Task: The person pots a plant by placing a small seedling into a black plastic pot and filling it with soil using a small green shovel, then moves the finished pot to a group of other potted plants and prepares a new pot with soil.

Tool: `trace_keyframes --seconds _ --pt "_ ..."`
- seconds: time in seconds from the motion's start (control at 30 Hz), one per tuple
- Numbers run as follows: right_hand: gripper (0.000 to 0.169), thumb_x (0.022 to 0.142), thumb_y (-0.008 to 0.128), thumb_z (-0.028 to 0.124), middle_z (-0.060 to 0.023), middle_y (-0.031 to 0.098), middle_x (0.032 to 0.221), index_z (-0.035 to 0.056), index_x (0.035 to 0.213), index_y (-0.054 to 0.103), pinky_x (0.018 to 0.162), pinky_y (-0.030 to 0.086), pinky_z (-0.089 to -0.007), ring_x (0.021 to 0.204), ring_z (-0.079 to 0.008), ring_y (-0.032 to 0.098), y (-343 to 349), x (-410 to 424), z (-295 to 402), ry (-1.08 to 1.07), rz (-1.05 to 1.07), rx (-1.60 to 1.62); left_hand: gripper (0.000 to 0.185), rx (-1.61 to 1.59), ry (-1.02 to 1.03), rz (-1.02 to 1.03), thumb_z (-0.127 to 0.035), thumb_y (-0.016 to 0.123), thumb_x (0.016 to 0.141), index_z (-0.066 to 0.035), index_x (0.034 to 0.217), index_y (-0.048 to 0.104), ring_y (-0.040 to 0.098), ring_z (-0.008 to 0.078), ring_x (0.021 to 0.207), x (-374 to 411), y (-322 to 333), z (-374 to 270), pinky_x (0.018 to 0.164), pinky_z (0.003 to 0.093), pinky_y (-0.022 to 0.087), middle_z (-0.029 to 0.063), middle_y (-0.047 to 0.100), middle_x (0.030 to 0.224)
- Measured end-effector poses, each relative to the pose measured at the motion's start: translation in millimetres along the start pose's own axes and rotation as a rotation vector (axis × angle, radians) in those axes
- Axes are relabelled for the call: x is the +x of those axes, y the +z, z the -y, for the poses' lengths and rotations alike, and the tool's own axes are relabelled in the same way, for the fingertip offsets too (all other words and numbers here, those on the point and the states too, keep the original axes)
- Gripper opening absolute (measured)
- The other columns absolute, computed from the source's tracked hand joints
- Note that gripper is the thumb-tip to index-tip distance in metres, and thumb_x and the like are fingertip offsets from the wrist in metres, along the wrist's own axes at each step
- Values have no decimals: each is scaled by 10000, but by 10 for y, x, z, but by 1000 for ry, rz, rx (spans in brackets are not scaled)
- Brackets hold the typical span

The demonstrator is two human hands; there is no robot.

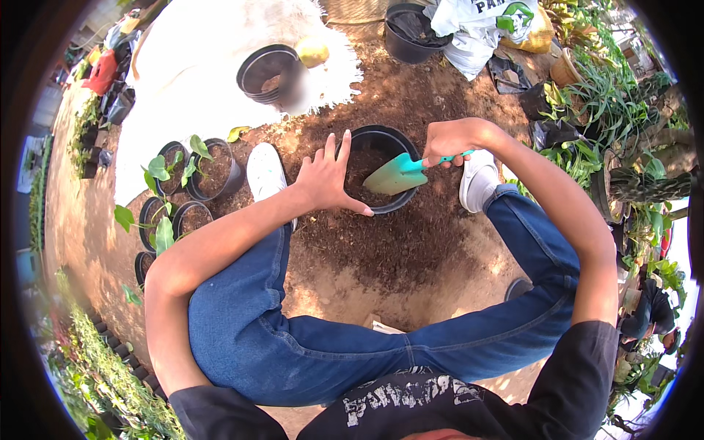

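Between my feet stands a black plastic plant pot [385, 135] with dark soil [360, 165] inside. My right hand [456, 143] grips the turquoise handle of a garden trowel [399, 175], whose blade slants down into the pot over the soil. At the pot's left rim is my left hand [330, 179], fingers spread along the rim and the thumb at its near edge. How deep the blade tip sits in the soil I cannot tell. Loose dark soil [396, 247] lies on the ground around the pot.
Several potted seedlings [214, 170] stand to the left. A white cloth [187, 82] at the far left carries stacked black pots [264, 69] and a yellowish round object [312, 50]. Farther back are a black pot [415, 33] and a white plastic bag [478, 33]. Plants [599, 93] line the right side.
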State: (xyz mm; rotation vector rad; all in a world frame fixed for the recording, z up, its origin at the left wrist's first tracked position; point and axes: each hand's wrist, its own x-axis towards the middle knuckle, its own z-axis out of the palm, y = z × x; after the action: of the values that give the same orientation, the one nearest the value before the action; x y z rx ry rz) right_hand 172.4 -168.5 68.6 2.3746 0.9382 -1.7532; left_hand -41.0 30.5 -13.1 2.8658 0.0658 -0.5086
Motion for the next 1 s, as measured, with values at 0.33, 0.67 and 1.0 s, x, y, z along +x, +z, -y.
trace_keyframes --seconds 0.33,0.67,1.0 --pt "321 1037 584 267 11 537 692 30 1210 712 414 329 -252 466 -59 393 77 100 -497 1 284 528 1670 -4 27 -13 -948 724 517 65 1608 -32 387 543 1418 -17 -24 4 1108 622 394 398 211 1593" --pt "403 1058 551 302 7 504 691 -24 1273 649 448 315 -234 532 -49 375 142 -151 -921 -90 299 824 1687 41 13 -37 -958 722 494 57 1613 -30 436 503 1395 -22 26 32 1086 614 414 381 219 1602" --pt "277 974 647 276 -136 719 798 130 1169 780 674 537 -412 720 -296 696 -261 -903 -798 -172 -957 -444 1663 39 19 15 -952 709 536 87 1602 -35 427 551 1387 3 -74 -44 1103 606 400 409 220 1583"
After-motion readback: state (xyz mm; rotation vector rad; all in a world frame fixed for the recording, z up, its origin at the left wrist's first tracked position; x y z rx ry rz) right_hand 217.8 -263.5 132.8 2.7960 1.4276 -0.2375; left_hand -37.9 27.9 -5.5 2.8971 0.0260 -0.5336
